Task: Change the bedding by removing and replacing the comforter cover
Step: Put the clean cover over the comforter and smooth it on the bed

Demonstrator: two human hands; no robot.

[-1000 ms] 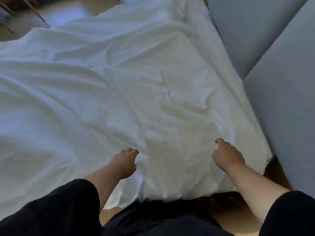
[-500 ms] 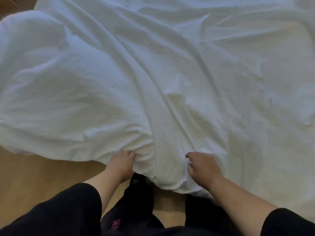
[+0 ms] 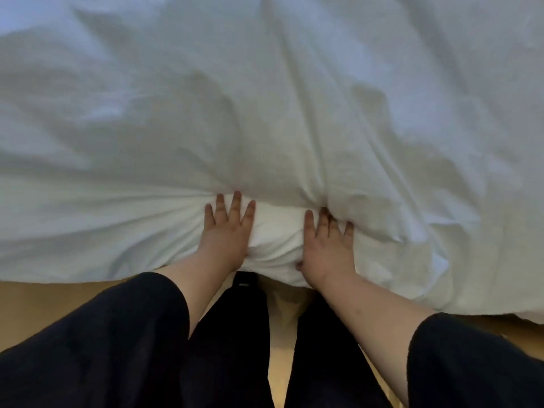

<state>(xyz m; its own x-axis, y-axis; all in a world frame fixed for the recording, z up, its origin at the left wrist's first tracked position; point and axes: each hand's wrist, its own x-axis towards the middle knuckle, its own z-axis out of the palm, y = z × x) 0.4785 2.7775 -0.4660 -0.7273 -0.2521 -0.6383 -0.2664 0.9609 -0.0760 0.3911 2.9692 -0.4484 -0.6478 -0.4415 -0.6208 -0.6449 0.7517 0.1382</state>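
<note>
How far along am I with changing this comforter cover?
Done, it seems: a white cover lies spread over the bed, though whether it is the new one cannot be told. In hand: the left hand and right hand press flat with straight fingers on a bunched lump at the near edge. Left: working out that lump and the wrinkles.

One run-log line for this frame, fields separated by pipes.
left hand: flat, pressing comforter edge | right hand: flat, fingers spread, pressing same edge | bunched fabric between the hands | floor below
</note>
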